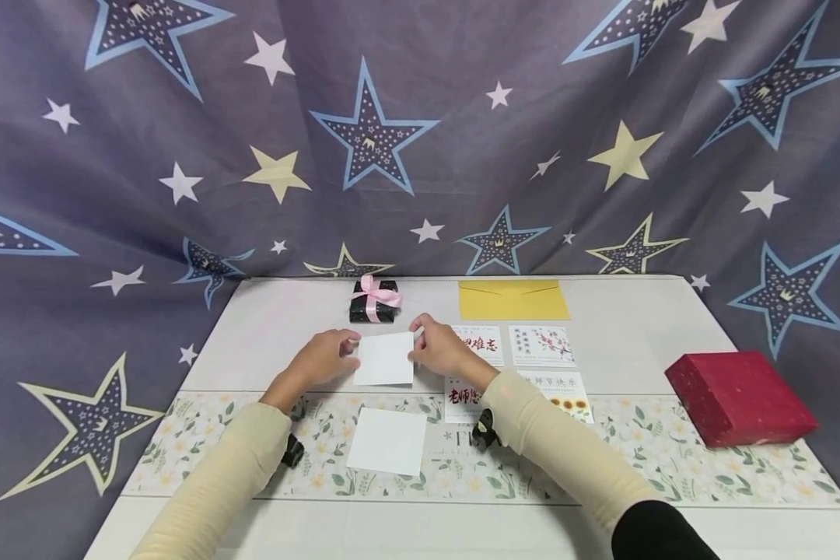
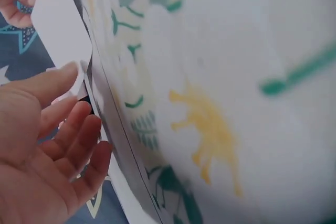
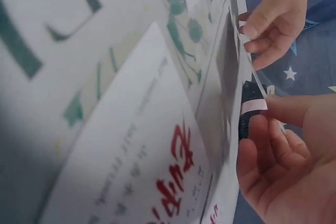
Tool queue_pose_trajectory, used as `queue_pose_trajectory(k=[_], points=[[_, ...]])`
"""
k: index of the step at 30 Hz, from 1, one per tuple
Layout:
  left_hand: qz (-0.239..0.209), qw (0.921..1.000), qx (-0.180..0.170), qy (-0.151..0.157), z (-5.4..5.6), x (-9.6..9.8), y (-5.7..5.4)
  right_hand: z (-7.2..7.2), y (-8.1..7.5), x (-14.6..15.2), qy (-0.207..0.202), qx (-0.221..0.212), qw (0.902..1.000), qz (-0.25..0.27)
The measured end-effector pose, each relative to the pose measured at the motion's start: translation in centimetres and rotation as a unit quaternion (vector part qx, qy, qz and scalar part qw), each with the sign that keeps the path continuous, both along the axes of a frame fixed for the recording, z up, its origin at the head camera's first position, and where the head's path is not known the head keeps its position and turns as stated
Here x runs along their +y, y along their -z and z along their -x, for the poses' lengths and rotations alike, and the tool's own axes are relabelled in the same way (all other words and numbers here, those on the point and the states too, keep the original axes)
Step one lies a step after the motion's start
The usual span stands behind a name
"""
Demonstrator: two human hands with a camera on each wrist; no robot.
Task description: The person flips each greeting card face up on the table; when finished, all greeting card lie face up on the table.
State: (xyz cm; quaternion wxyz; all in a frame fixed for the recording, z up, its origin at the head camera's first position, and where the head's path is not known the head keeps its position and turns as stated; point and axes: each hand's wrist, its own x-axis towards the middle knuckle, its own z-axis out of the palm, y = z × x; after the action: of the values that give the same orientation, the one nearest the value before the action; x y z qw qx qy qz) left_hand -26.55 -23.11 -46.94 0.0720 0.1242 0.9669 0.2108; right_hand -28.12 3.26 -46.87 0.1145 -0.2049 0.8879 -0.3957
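Note:
A blank white card [image 1: 385, 359] is held between both hands in the middle of the table. My left hand [image 1: 320, 360] pinches its left edge between thumb and fingers. At the opposite edge, my right hand [image 1: 439, 348] grips the card near its upper right corner. The left wrist view shows the card [image 2: 60, 22] tilted up from the table, with the left thumb [image 2: 58, 80] at its edge. Closer to me lies a second blank white card [image 1: 387, 441] on the floral strip.
A black gift box with a pink ribbon [image 1: 373, 300] sits behind the held card. To its right is a yellow envelope [image 1: 514, 300]. Printed cards [image 1: 542, 346] lie in a group, partly under the right forearm. A red box [image 1: 742, 397] stands at the right edge.

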Motion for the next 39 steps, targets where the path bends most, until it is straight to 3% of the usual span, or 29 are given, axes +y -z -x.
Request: queue_pose_trajectory(k=[4,10,19,22,30,34,39], points=[[-0.028,0.9991,0.029,-0.016,0.3,0.0,-0.2,-0.1,-0.6,0.3,-0.008,0.011,0.9996,0.023],[-0.056,0.9975,0.039,-0.015,0.4,0.0,-0.6,0.0,-0.8,1.0,0.0,0.038,0.9987,0.034],[-0.091,0.9907,0.096,-0.032,0.3,0.8,-1.3,1.1,-0.9,2.2,0.024,0.119,0.9922,0.03],[-0.104,0.9887,0.1,-0.041,0.4,1.2,-1.4,1.4,-0.9,2.6,0.037,0.102,0.9924,0.06],[-0.155,0.9836,0.079,-0.047,0.6,1.7,-1.6,1.6,-1.0,3.2,0.058,0.003,0.9889,0.137],[-0.173,0.9826,0.059,-0.034,0.4,1.8,-1.5,1.7,-0.8,3.3,0.056,-0.003,0.9901,0.128],[-0.149,0.9873,0.054,-0.005,0.3,1.8,-1.5,1.7,-0.4,3.4,0.033,0.016,0.9966,0.073]])
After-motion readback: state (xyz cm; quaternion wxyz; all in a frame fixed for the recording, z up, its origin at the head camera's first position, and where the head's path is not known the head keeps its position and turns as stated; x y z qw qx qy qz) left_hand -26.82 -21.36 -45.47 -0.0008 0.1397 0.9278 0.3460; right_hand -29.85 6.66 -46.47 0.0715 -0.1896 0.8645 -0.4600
